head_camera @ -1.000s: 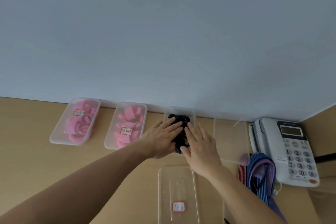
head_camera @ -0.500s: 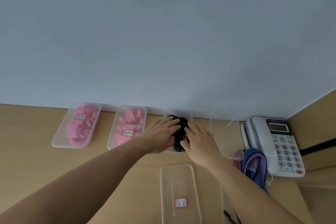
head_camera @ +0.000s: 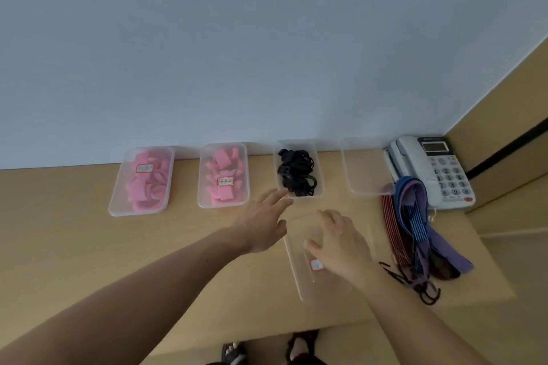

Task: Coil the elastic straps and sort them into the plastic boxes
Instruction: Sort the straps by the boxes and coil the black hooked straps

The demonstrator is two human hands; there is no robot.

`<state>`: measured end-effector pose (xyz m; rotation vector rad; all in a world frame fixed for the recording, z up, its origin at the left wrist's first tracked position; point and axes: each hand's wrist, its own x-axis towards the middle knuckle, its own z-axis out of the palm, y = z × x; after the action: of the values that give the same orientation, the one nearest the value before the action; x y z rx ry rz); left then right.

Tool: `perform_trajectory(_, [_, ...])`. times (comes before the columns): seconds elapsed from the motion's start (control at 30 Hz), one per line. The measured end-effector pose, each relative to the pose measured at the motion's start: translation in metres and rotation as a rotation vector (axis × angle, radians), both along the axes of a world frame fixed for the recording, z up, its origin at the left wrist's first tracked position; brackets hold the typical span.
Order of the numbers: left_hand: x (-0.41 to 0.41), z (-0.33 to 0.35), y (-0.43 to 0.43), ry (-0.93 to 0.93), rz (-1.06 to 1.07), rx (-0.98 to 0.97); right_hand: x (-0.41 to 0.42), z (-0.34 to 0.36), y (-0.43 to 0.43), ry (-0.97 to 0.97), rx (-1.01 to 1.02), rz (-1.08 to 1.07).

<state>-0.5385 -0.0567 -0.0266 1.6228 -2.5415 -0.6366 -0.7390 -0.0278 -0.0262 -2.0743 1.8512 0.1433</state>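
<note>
Black coiled straps (head_camera: 297, 172) heaped in third clear box (head_camera: 299, 169) of the row against the wall, lid off. Just in front, loose clear lid (head_camera: 327, 258) flat on the surface (head_camera: 89, 246), red-edged label up. Right hand (head_camera: 338, 241) resting on that lid, grip spread, pinching nothing. Left hand (head_camera: 262, 227) hovering beside it, fingers spread, tips near the black box's front edge. To the left, two lidded boxes of pink straps (head_camera: 142, 181) (head_camera: 224, 175). To the right, empty clear box (head_camera: 366, 169), uncoiled purple, blue and red straps (head_camera: 415, 225), telephone (head_camera: 431, 170).
</note>
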Motion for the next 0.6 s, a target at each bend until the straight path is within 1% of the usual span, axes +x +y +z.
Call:
perform_trajectory(0.13, [0.009,-0.011,0.018,-0.049,-0.015,0.061,0.006,-0.017,0.022,0.069,0.1,-0.144])
perform_trajectory(0.3, [0.016,-0.022,0.037,-0.049,-0.015,0.12,0.018,-0.034,0.034,0.089,0.023,-0.272])
perform_trajectory(0.4, [0.018,-0.021,0.04,-0.045,-0.015,0.132,0.019,-0.033,0.035,0.09,0.063,-0.37])
perform_trajectory(0.47, [0.016,-0.017,0.04,-0.024,0.007,0.134,0.016,-0.03,0.036,0.065,0.085,-0.452])
perform_trajectory(0.53, [0.013,-0.012,0.04,0.002,0.035,0.144,0.011,-0.028,0.036,0.016,0.049,-0.479])
perform_trajectory(0.6, [0.014,-0.009,0.04,0.0,0.063,0.17,0.007,-0.025,0.034,-0.13,0.013,-0.509])
